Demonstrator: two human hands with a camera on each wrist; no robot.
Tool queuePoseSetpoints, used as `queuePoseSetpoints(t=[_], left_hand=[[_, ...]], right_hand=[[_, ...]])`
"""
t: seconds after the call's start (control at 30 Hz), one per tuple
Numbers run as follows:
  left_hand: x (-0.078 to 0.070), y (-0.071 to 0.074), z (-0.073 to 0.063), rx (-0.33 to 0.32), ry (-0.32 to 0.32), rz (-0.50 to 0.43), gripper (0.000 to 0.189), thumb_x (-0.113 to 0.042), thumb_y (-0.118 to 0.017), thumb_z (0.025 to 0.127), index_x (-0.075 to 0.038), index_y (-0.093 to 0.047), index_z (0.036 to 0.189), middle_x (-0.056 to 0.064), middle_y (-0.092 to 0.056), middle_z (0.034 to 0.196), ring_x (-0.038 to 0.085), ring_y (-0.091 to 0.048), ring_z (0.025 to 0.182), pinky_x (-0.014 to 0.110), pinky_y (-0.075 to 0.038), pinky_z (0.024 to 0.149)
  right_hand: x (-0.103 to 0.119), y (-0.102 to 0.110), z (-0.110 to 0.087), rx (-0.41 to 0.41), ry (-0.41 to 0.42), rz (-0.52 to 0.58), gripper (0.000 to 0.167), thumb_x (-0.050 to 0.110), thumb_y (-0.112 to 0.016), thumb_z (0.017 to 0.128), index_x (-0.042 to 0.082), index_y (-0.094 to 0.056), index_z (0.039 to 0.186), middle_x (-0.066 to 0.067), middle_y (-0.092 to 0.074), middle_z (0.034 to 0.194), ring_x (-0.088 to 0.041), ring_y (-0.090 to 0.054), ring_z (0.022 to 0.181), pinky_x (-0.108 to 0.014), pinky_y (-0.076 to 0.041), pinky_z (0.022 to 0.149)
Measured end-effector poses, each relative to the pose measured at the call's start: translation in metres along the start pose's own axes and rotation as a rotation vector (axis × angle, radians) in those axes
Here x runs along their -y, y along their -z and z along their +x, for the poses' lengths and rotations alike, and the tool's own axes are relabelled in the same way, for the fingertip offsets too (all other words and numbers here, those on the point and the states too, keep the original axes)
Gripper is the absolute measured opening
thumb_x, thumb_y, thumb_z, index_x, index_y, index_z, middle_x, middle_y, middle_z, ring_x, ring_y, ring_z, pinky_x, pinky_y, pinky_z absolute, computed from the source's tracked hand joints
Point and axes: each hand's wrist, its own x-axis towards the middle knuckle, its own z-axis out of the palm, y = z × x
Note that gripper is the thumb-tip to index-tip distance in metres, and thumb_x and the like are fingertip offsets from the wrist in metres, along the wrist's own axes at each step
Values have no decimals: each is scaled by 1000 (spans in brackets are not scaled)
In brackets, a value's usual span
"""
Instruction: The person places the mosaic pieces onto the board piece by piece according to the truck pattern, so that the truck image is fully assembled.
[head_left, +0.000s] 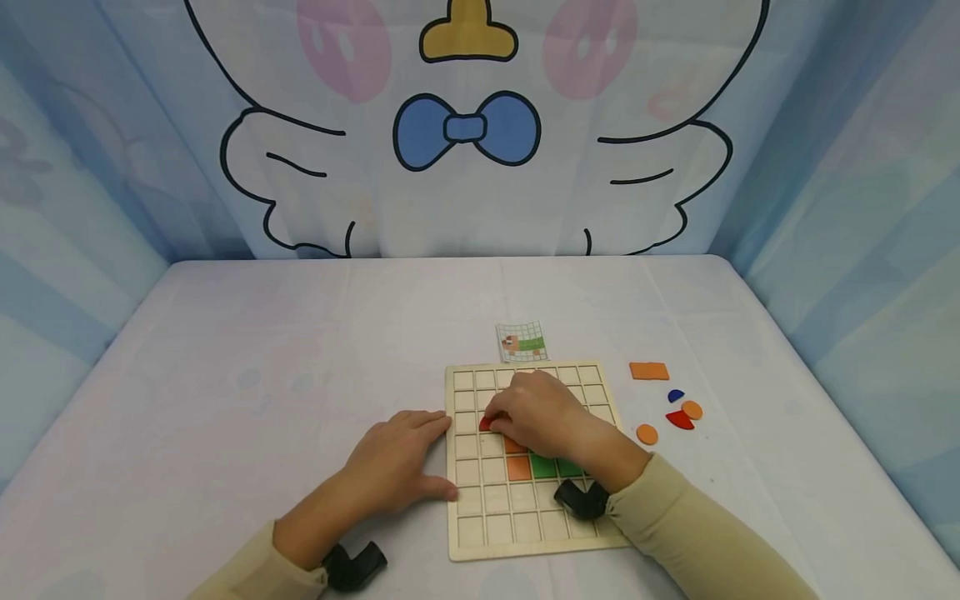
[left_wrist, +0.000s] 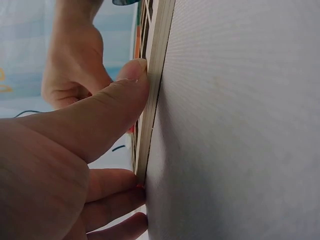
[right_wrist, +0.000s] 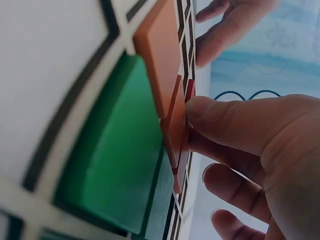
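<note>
A wooden grid board (head_left: 468, 530) lies on the table, its cells bounded by thin raised lines. My right hand (head_left: 543, 417) is over its upper middle, thumb and forefinger pinching a small red piece (head_left: 484, 424) at a cell left of the orange ones. Most of that red piece is hidden by the fingers. Below the hand, orange pieces (head_left: 518, 468) and green pieces (head_left: 543, 467) fill neighbouring cells; the right wrist view shows a green piece (right_wrist: 112, 150) up close. My left hand (head_left: 393, 462) rests along the board's left edge, thumb (left_wrist: 112, 107) and fingertips touching the rim.
Beyond the board lies a small pattern card (head_left: 523, 342) with a gridded picture. Loose pieces lie to the right: an orange rectangle (head_left: 649, 371), a blue half-circle (head_left: 676, 396), a red fan shape (head_left: 681, 421) and orange discs (head_left: 647, 434). Patterned curtains enclose the table's back and sides.
</note>
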Motion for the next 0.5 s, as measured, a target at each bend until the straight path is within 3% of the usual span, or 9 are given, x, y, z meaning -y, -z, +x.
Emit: queuePoseSetpoints(t=[0.33, 0.5], left_hand=[[0, 0, 1, 1, -5, 12, 85, -47, -87, 74, -1, -57, 139, 12, -56, 141, 33, -50, 130, 54, -45, 100], [0, 0, 1, -2, -7, 11, 85, -46, -87, 73, -1, -58, 139, 12, -56, 141, 33, -49, 130, 55, -45, 100]], right_hand=[[2, -1, -2, 1, 33, 11, 8, 19, -74, 91, 15, -80, 96, 6, -73, 88, -14, -61, 79, -31, -51, 73], [0, 1, -4, 1, 40, 37, 14, 16, -75, 90, 13, -77, 104, 5, -73, 93, -15, -59, 81, -31, -50, 74]])
